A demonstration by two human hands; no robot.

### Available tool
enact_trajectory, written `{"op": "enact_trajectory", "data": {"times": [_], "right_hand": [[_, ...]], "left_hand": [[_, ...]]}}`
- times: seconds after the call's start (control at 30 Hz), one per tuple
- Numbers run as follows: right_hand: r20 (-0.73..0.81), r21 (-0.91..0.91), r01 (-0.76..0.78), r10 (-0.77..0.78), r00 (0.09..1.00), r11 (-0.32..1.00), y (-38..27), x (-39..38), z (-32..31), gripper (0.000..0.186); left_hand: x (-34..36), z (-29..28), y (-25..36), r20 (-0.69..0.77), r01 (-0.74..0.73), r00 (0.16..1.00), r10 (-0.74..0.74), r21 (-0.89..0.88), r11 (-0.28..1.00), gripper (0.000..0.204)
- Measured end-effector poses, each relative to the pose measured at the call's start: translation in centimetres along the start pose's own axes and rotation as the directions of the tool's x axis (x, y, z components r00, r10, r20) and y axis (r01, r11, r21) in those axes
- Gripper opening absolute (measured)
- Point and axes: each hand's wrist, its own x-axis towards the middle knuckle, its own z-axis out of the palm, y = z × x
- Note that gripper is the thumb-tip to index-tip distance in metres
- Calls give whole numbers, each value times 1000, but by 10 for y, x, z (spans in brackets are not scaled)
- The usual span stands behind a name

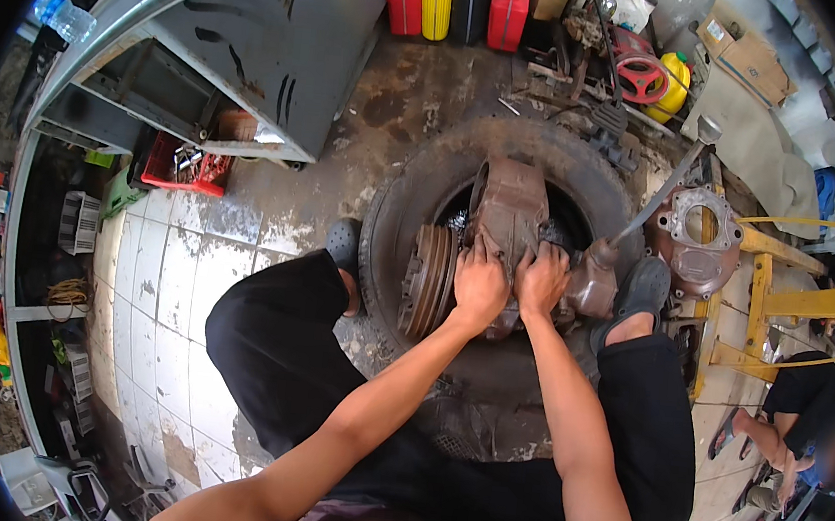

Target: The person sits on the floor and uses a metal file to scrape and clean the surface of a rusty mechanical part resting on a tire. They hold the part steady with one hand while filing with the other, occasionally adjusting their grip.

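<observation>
Two hands (481,287) on one metal housing (514,199)

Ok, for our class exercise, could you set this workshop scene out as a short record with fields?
Left hand: on the brown metal housing, left hand
Right hand: on the same housing, right hand
Support: tyre lying flat beneath the housing
Left of hands: ridged round drum
Right of hands: long lever angled up; beyond it, a casting with openings and a yellow frame
Far side: row of canisters, red, yellow and black
Far left: red crate
Others: one person, right edge
</observation>
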Motion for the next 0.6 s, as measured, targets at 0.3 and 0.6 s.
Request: {"op": "enact_trajectory", "data": {"times": [0.3, 0.6], "right_hand": [[-65, -8, 33, -33, 997, 999, 1, -1, -1, 21], [-11, 7, 15, -15, 1000, 1000, -4, 2, -3, 22]], "left_hand": [[-8, -10, 1, -18, -155, 987, 161, 189, 970, 65], [8, -14, -1, 71, -61, 996, 54, 97, 993, 69]]}}
